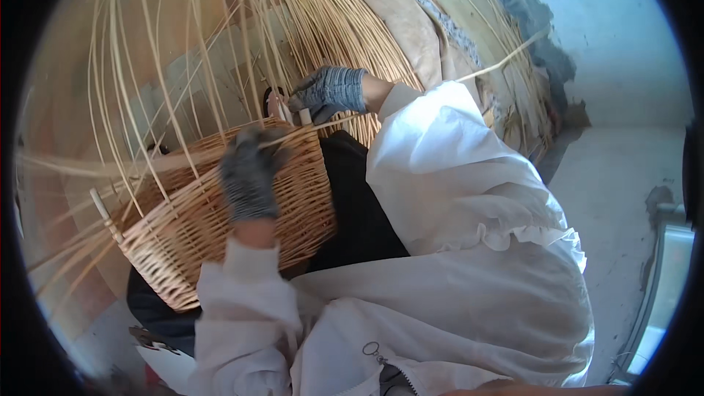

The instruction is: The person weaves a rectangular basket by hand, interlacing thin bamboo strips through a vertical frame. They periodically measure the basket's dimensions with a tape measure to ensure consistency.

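A person in a white long-sleeved jacket (469, 198) works on a half-woven wicker basket (220, 220), seen from above through a head-worn fisheye camera. The basket rests tilted against the person's lap, over dark trousers (359, 205), its woven wall facing the camera and its unwoven stakes (183, 51) fanning upward and to the left in long pale strands.

Both hands wear grey knitted gloves. The left hand (248, 176) lies against the upper edge of the woven wall, fingers curled down over the rim; motion blur hides whether they are pinching a strand. The right hand (326, 92) sits just above and behind the rim, near the basket's upper right corner, its fingers closed around a thin willow rod (506, 59) that runs away to the right past the sleeve. A thicker pale stick (103, 213) juts from the basket's lower left corner.

Behind the stakes, a bundle of loose willow (352, 22) lies spread beneath a tan cloth (403, 15). To the right stand a pale blue wall (623, 37) with patches of broken plaster and a bare concrete floor (616, 191).
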Tool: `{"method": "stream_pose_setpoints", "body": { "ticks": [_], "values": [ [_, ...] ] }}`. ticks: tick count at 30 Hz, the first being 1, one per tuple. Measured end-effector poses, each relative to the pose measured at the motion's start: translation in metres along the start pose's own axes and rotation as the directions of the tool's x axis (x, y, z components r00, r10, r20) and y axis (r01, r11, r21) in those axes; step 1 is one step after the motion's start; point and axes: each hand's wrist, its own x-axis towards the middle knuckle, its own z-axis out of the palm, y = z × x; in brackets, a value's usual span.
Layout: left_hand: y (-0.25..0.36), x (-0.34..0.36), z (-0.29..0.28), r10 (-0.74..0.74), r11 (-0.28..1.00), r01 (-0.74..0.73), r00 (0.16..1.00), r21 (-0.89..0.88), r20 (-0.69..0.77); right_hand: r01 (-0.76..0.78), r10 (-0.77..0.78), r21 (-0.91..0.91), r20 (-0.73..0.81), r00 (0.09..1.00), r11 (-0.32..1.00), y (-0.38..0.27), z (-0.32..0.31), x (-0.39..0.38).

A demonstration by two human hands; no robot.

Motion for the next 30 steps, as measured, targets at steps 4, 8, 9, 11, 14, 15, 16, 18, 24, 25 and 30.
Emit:
{"method": "stream_pose_setpoints", "body": {
  "ticks": [4, 8, 9, 11, 14, 15, 16, 18, 24, 25, 30],
  "values": [
    [0.055, 0.038, -0.105, 0.367, 0.684, -0.187, 0.924, 0.705, -0.111, -0.124, 0.049, -0.582, -0.143, 0.989, 0.804, -0.028, 0.038, 0.013],
    [0.083, 0.095, 0.029, 0.389, 0.011, -0.724, 0.639, 0.69, 0.664, -0.305, 0.099, -0.324, -0.523, 0.846, 0.895, -0.017, 0.056, -0.012],
    [0.074, 0.124, 0.043, 0.29, 0.278, -0.669, 0.743, 0.69, 0.603, -0.308, 0.088, -0.294, -0.577, 0.812, 0.905, -0.029, 0.071, -0.003],
    [0.045, 0.156, 0.113, -0.288, -0.192, -0.439, 0.88, 0.878, 0.378, -0.411, 0.152, -0.249, -0.668, 0.728, 0.877, -0.024, 0.079, 0.009],
    [0.03, 0.135, 0.095, 0.053, 0.124, -0.699, 0.714, 0.705, 0.698, -0.373, 0.006, -0.379, -0.694, 0.72, 0.847, 0.0, 0.083, 0.03],
    [0.03, 0.117, 0.079, 0.174, 0.19, -0.769, 0.638, 0.61, 0.75, -0.271, -0.115, -0.459, -0.654, 0.748, 0.846, 0.037, 0.076, 0.04],
    [0.041, 0.076, 0.062, 0.29, 0.265, -0.764, 0.645, 0.588, 0.707, -0.237, -0.139, -0.496, -0.607, 0.783, 0.835, 0.032, 0.069, 0.029],
    [0.067, -0.019, -0.018, 0.534, 0.117, -0.71, 0.635, 0.695, 0.559, -0.069, -0.188, -0.478, -0.469, 0.863, 0.876, 0.01, 0.064, 0.007],
    [0.082, -0.08, -0.233, 0.789, 0.345, -0.204, 0.592, 0.916, -0.165, -0.335, -0.117, -0.503, -0.672, 0.731, 0.796, -0.008, 0.063, 0.0],
    [0.095, -0.081, -0.239, 0.685, 0.363, -0.128, 0.708, 0.923, -0.171, -0.436, -0.122, -0.564, -0.697, 0.706, 0.701, -0.022, 0.073, 0.001],
    [0.095, -0.093, -0.246, 0.64, 0.491, -0.315, 0.763, 0.812, -0.091, -0.483, -0.205, -0.596, -0.74, 0.64, 0.642, -0.036, 0.068, -0.025]
  ]
}}
